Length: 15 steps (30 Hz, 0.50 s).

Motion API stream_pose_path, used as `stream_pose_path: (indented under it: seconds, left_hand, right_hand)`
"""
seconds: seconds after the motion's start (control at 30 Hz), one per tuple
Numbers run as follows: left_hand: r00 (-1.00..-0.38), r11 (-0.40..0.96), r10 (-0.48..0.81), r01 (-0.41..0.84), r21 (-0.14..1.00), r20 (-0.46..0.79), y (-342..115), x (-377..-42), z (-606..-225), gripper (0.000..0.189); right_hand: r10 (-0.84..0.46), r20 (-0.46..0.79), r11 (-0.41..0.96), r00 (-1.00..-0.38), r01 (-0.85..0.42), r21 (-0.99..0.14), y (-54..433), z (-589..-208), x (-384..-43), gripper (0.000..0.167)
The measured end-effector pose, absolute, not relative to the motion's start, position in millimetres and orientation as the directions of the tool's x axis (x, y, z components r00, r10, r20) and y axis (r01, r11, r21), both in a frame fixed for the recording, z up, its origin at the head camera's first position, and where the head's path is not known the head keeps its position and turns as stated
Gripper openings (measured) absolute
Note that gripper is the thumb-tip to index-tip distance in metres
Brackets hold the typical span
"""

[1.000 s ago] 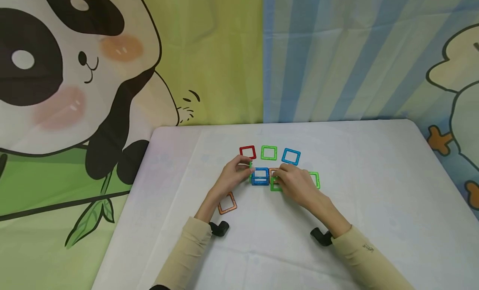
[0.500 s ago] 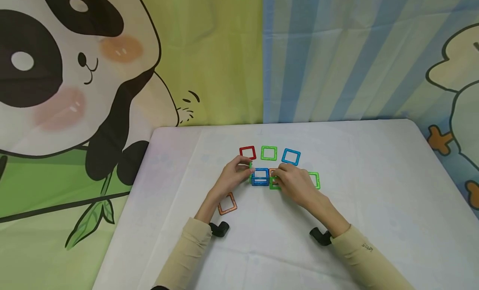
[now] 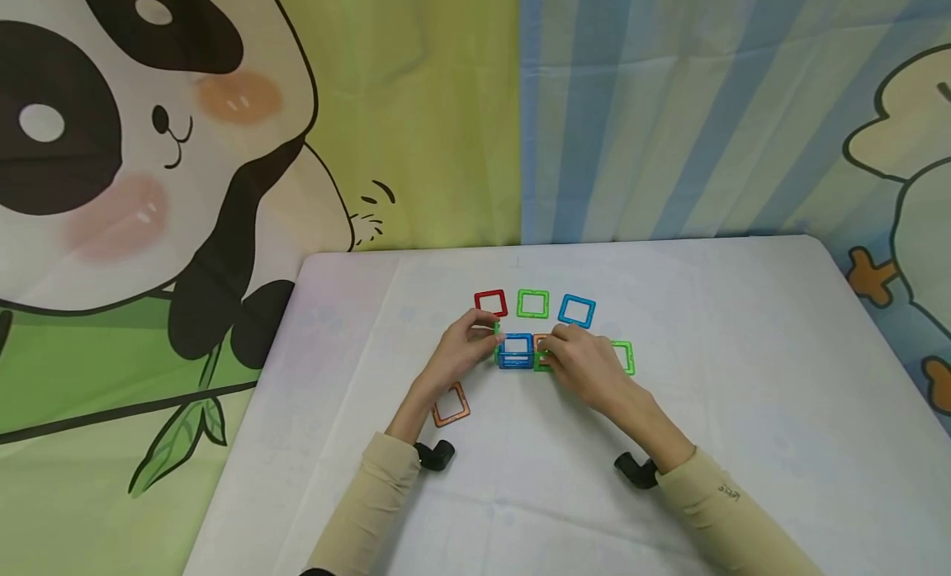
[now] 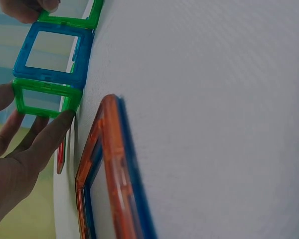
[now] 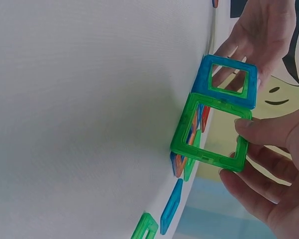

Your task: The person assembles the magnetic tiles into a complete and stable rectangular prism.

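Note:
Open-framed magnetic tiles stand joined mid-table, with an upright blue tile (image 4: pixel 52 75) facing me. My left hand (image 3: pixel 464 349) holds the upright green tile (image 4: pixel 47 87) at the left end of this blue one, thumb and fingers on its edges. On the other side, my right hand (image 3: pixel 590 365) pinches a green square tile (image 5: pixel 209 157) between thumb and fingers. That tile stands upright, its edge meeting the blue tile's edge in the right wrist view. Behind it an orange tile (image 3: pixel 537 342) is partly hidden by my right hand.
Red (image 3: pixel 491 292), green (image 3: pixel 533 316) and blue (image 3: pixel 576 323) tiles lie in a row behind the build. One green tile (image 3: pixel 631 358) lies right of my right hand. An orange tile (image 3: pixel 451 422) lies near my left wrist, on the white table (image 3: pixel 520 493).
The green tile in my right hand has moved slightly left and away from me, up against the blue tile. My left hand stays in place.

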<state>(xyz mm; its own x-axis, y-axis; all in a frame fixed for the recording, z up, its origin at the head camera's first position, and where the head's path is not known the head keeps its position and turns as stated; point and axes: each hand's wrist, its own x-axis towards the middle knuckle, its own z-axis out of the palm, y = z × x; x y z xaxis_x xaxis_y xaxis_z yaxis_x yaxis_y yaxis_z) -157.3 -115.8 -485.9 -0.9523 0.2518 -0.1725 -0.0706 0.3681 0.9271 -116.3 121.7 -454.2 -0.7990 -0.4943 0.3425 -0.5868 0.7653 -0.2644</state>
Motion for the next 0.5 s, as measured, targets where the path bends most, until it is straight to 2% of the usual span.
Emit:
stream_pose_path:
  seconds: [0.33, 0.5]
  left_hand:
    - [-0.952, 0.377, 0.250, -0.075, 0.923, -0.179, -115.6, -156.4, -486.0, 0.039]
    - [-0.952, 0.377, 0.249, -0.075, 0.923, -0.179, -115.3, -156.7, -486.4, 0.041]
  right_hand:
    - [-0.500, 0.350, 0.760, -0.792, -0.595, -0.261, 122.6, -453.9, -115.4, 0.022]
    - [-0.504, 0.333, 0.762, -0.797, -0.591, -0.263, 125.0, -453.4, -114.0, 0.029]
